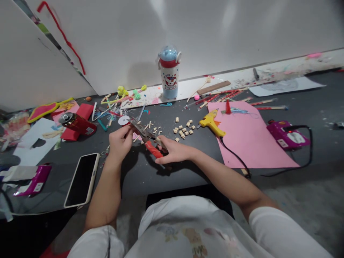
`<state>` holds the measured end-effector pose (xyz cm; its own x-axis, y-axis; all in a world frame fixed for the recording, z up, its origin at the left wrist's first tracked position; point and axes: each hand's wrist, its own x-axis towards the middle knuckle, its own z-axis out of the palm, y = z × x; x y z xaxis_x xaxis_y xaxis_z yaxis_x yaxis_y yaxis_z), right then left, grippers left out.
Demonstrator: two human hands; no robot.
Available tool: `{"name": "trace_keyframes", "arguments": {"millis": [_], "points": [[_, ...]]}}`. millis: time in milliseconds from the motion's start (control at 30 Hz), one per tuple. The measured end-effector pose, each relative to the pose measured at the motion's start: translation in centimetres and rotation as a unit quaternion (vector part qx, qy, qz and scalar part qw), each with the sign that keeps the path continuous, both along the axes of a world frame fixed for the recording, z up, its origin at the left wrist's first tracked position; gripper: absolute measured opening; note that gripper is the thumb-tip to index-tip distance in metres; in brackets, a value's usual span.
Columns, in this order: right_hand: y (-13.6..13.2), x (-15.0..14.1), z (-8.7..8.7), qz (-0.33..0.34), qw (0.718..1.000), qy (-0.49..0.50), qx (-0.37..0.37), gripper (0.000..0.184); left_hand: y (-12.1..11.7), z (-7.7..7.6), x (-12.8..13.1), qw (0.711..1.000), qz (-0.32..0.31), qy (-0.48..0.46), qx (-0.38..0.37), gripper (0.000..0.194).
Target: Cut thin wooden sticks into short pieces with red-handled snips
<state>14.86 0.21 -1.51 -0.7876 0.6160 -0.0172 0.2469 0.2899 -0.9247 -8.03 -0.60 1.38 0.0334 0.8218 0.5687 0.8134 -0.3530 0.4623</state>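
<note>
My right hand [173,152] is wrapped round the red handles of a pair of pliers [146,138], whose metal jaws point up and left. My left hand [120,141] is pinched shut close to those jaws, holding something small that I cannot make out. Several small cut wooden pieces [184,129] lie scattered on the dark table [161,172] just beyond my hands.
A phone [82,179] lies front left. A yellow glue gun [212,123] rests on pink paper [249,139]; a purple device [286,134] sits right of it. A red can [77,123] lies at left, a water bottle [170,71] by the wall, sticks [228,95] at the back.
</note>
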Motion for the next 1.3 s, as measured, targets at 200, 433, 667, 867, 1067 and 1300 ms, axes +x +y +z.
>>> {"name": "trace_keyframes", "arguments": {"millis": [200, 433, 667, 867, 1067, 1300], "points": [[-0.09, 0.05, 0.09, 0.001, 1.000, -0.008, 0.000, 0.062, 0.04, -0.03, -0.05, 1.000, 0.009, -0.014, -0.020, 0.024], [-0.23, 0.11, 0.63, 0.004, 1.000, -0.017, -0.003, 0.072, -0.07, -0.10, 0.04, 0.998, 0.028, -0.027, -0.047, 0.024], [-0.22, 0.17, 0.59, 0.009, 1.000, -0.021, 0.002, 0.066, -0.28, 0.61, 0.61, 0.998, 0.028, -0.035, -0.048, 0.024], [-0.16, 0.17, 0.65, 0.017, 1.000, -0.011, -0.019, 0.065, -0.20, 0.17, 0.30, 0.997, 0.030, -0.039, -0.052, 0.025], [-0.04, 0.18, 0.61, 0.014, 1.000, -0.013, -0.012, 0.060, -0.16, -0.20, -0.09, 0.998, 0.029, -0.014, -0.049, 0.025], [0.21, 0.20, 0.59, 0.021, 0.999, -0.034, -0.026, 0.053, -0.26, 0.00, -0.31, 0.993, 0.007, 0.122, -0.010, 0.019]]}}
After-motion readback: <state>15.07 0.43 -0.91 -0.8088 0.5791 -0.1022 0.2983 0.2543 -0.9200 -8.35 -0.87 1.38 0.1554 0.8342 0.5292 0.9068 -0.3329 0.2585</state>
